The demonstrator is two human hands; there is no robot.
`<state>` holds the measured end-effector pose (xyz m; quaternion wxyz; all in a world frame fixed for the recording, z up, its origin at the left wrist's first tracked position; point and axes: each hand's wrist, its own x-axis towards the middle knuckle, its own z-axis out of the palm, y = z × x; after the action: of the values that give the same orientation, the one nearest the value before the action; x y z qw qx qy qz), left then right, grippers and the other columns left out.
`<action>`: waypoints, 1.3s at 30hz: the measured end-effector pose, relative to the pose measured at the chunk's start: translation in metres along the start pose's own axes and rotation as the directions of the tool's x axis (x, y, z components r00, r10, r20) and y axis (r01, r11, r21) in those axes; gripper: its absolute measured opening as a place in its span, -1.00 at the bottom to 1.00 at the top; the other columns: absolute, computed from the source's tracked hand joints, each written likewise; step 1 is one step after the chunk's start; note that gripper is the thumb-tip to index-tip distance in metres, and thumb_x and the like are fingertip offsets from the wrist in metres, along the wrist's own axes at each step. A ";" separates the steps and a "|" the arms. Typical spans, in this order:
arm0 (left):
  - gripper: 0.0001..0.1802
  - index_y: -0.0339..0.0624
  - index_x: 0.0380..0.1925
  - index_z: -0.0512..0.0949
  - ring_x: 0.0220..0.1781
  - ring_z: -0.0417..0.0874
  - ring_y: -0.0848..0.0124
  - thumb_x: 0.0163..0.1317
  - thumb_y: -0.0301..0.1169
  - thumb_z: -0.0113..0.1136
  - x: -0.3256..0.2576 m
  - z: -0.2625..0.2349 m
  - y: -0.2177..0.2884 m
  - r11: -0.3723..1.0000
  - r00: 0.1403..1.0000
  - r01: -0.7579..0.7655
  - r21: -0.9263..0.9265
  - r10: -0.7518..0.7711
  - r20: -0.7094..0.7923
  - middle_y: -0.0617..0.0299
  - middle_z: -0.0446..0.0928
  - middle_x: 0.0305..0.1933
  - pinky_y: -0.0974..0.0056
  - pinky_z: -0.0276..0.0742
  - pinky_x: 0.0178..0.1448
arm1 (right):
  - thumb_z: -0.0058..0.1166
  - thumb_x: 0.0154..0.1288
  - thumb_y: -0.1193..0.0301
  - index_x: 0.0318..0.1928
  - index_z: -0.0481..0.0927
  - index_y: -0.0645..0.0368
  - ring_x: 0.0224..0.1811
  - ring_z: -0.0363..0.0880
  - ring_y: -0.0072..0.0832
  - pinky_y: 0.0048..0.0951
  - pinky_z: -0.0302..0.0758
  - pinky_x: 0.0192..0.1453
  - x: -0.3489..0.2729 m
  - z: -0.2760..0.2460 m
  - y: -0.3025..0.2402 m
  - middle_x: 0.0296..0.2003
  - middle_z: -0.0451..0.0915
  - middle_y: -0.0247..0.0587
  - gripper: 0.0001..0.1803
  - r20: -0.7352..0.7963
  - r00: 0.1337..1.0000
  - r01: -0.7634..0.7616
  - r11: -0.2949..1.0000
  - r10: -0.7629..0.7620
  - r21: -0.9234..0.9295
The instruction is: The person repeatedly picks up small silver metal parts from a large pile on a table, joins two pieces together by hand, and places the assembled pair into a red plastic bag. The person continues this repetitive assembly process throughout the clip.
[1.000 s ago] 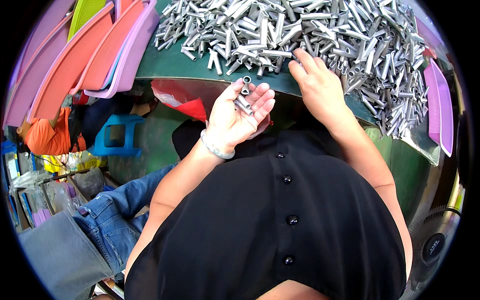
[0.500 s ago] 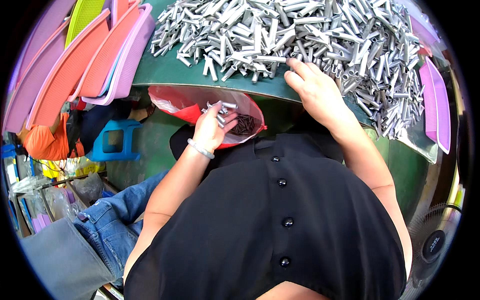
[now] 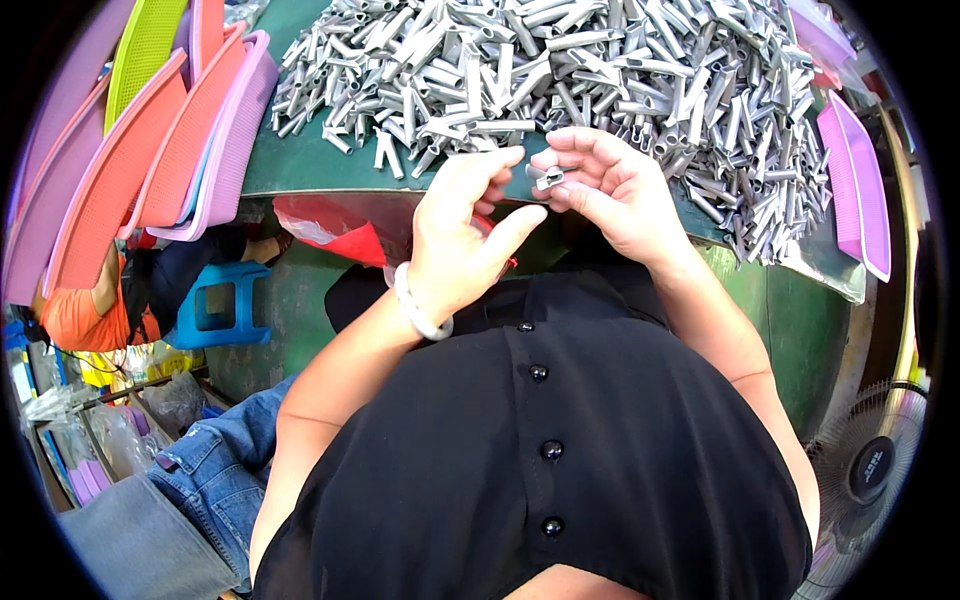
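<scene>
Just over the table's near edge, my right hand (image 3: 620, 190) pinches a short silver metal tube (image 3: 550, 179) between thumb and fingers, its open end showing. Facing it from the left is my left hand (image 3: 455, 235), wearing a pale bangle (image 3: 410, 300). Its thumb and forefinger stand apart, while the other fingers curl into a palm turned from view; what they hold is hidden. Beyond both hands spreads a big heap of similar metal tubes (image 3: 600, 75). Below the table edge hangs a red-and-white bag (image 3: 335, 228), mostly covered by my left hand and arm.
Pink, purple and green plastic baskets (image 3: 130, 150) stack at the left of the green table (image 3: 275, 165). A purple basket (image 3: 855, 190) stands at the right edge. Left of me are a blue stool (image 3: 220, 305) and a person in orange (image 3: 90, 305). A fan (image 3: 870, 470) is lower right.
My left hand has risen from the bag toward my right hand; the tubes seen in its palm are now hidden. My right hand has drawn back slightly from the heap, now with a tube.
</scene>
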<state>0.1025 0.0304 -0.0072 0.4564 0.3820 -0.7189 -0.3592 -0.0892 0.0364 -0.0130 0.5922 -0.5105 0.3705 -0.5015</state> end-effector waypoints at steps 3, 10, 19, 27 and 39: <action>-0.70 -0.19 -0.21 0.57 -0.30 0.50 0.44 -0.02 -0.54 0.33 0.013 0.005 -0.006 0.989 0.988 -0.149 0.022 0.149 0.037 0.22 0.48 -0.27 0.38 0.47 -0.25 | -0.07 0.29 0.62 0.16 0.34 0.34 -0.12 0.58 -0.52 -0.52 0.53 -0.03 -0.005 0.005 -0.005 -0.04 0.55 -0.12 -0.59 0.028 0.999 0.018 0.998 -0.016 -0.065; -0.87 -0.25 -0.30 0.55 -0.30 0.50 0.49 0.12 -0.55 0.24 0.007 0.012 -0.021 0.987 0.998 -0.062 -0.147 0.060 -0.017 0.24 0.52 -0.29 0.43 0.43 -0.26 | -0.11 0.13 0.68 0.13 0.34 0.35 -0.24 0.64 -0.25 -0.42 0.58 -0.21 0.008 -0.001 0.010 0.11 0.40 0.09 -0.52 0.089 0.922 0.261 0.436 -0.377 -0.861; -0.85 -0.21 -0.10 0.29 -0.26 0.57 0.53 0.36 -0.52 -0.09 0.005 0.013 -0.029 0.905 0.963 0.269 -0.330 -0.243 0.121 0.15 0.54 -0.20 0.43 0.54 -0.18 | -0.01 0.16 0.58 0.05 0.42 0.22 -0.15 0.59 -0.11 -0.29 0.57 -0.17 0.010 0.003 0.009 -0.04 0.48 -0.04 -0.61 0.065 0.926 0.157 0.225 -0.371 -0.962; -0.79 -0.21 -0.04 0.24 -0.37 0.52 0.55 0.34 -0.54 -0.08 0.007 0.015 -0.028 0.874 0.955 0.297 -0.385 -0.264 0.136 0.25 0.42 -0.34 0.47 0.50 -0.31 | 0.02 0.03 0.58 0.04 0.40 0.24 -0.42 0.63 -0.33 -0.40 0.57 -0.41 0.028 0.014 -0.004 -0.18 0.43 -0.09 -0.53 -0.001 0.950 -0.052 -0.156 -0.314 -0.986; -0.71 -0.23 -0.11 0.56 -0.37 0.44 0.57 0.13 -0.54 0.26 0.004 0.010 -0.036 0.938 0.988 -0.016 -0.346 0.067 0.136 0.29 0.46 -0.35 0.49 0.36 -0.28 | 0.02 0.09 0.46 -0.10 0.48 0.21 -0.43 0.62 -0.48 -0.53 0.54 -0.43 0.026 0.002 0.009 -0.30 0.49 -0.24 -0.69 0.126 0.847 0.010 -0.221 -0.517 -0.975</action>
<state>0.1002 0.0126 -0.0402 0.4699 0.2537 -0.6845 -0.4964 -0.0792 0.0118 -0.0198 -0.1996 -0.7472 0.5868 -0.2396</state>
